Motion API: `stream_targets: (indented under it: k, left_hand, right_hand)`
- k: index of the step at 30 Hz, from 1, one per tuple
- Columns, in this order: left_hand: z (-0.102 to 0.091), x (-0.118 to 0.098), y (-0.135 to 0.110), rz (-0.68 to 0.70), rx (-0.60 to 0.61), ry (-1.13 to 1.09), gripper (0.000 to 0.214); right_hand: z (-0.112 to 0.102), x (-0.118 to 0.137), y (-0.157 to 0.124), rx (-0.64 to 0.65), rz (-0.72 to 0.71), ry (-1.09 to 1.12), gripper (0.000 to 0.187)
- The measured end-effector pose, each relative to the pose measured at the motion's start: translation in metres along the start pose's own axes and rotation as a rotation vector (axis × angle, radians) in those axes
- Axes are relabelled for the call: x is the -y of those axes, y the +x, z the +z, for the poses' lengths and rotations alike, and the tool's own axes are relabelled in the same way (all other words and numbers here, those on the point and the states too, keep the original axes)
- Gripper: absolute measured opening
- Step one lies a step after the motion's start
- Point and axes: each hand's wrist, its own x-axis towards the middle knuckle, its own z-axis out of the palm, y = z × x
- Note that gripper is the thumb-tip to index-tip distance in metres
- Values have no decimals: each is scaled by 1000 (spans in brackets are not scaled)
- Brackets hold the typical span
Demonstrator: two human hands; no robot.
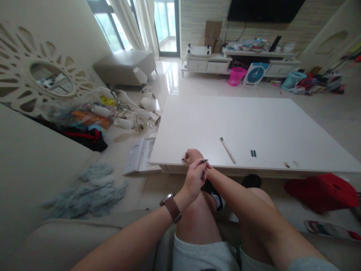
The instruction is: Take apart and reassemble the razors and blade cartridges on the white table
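Note:
My left hand (195,178), with a brown-strapped watch on its wrist, is closed around a small dark object (204,161). Only the object's slim upper end shows above the fingers, so its kind is unclear. My right arm crosses behind it, and my right hand (193,154) rests at the near left part of the white table (225,116). Its fingers are curled over some tiny dark bits (183,158), too small to name. To the right lie a white toothbrush (227,150) with a dark head and two dark batteries (253,153) side by side.
Farther right on the table are a small brown-yellow piece (286,165) and a clear piece (295,164). A red stool (324,192) stands below the right edge. An open white box (141,156), a chandelier (138,109) and a grey fluffy cloth (93,192) are on the left floor.

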Motion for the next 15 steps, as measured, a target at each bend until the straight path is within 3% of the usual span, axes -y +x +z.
stream_targets:
  k: [9, 15]
  left_hand:
    - [0, -1, 0, -7, -2, 20, 27]
    - [0, -1, -1, 13, 9, 16, 26]
  right_hand:
    - [1, 6, 0, -58, -18, 57, 14]
    - [-9, 6, 0, -11, -48, 39, 11]
